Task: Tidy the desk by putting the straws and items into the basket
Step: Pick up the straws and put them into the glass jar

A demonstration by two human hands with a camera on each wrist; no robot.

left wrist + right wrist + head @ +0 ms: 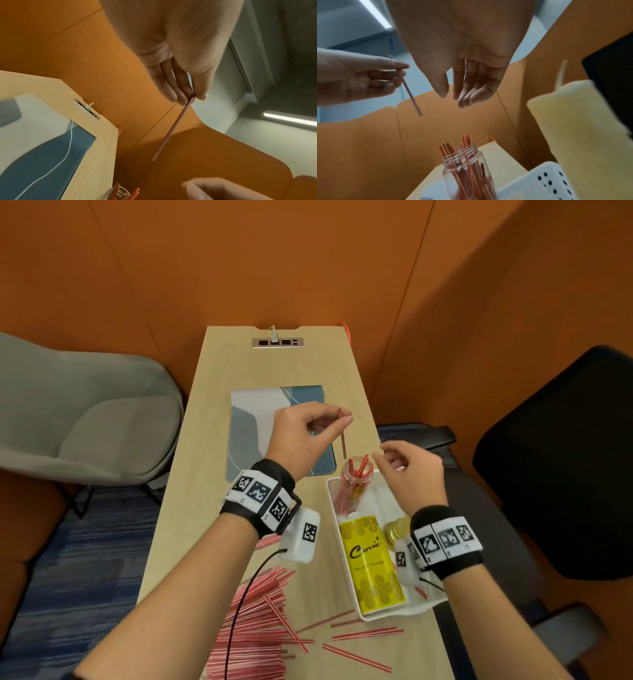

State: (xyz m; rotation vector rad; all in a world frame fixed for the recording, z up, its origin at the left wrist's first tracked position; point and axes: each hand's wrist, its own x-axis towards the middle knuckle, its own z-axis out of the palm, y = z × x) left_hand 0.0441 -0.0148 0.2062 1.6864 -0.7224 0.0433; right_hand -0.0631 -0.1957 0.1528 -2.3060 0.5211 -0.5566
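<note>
- We pinch one red-striped straw (342, 436) between left hand (301, 436) thumb and fingers; it hangs near-vertical, just above and behind the clear jar (354, 484).
- Right hand (409, 474) is over the jar, fingers relaxed, holding nothing.
- The jar stands at the far end of the white basket (330, 491), on the desk's (212, 440) right side.
- Our judgement: centre the straw's lower tip over the jar mouth, keep it upright, steady the neck with the right hand, then release.
- Counts: one straw in hand; several in the jar, too crowded to count; one yellow Carrie powder can (371, 563) in the basket; loose straws (260, 621) near us, too many to count.
</note>
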